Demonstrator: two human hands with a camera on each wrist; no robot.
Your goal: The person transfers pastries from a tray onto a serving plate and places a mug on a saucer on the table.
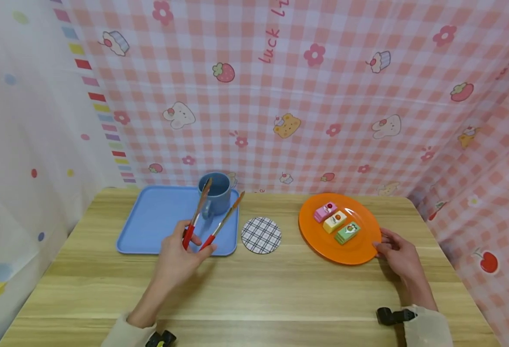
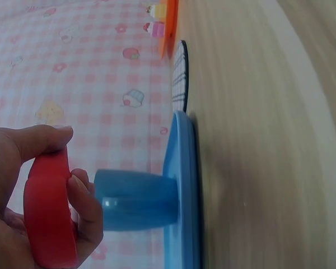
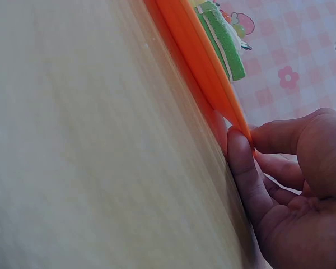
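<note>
My left hand (image 1: 175, 259) holds a pair of red-handled tongs (image 1: 188, 236), its two arms spread apart and pointing up and away. In the head view the tongs overlap the blue mug (image 1: 221, 198), which stands on the light blue tray (image 1: 154, 221). Nothing shows between the tong tips. At the right, the thumb and fingers of my right hand (image 1: 401, 255) pinch the rim of an orange plate (image 1: 324, 246). On this plate lie three small toy cake slices in a row: pink (image 1: 325, 211), yellow (image 1: 335, 221) and green (image 1: 347, 233).
Between tray and plate lies a round checked coaster (image 1: 261, 235) on the wooden table (image 1: 272, 294). A pink checked cloth (image 1: 254, 96) hangs behind the table and down its right side, and a white patterned cloth (image 1: 42, 130) hangs at the left.
</note>
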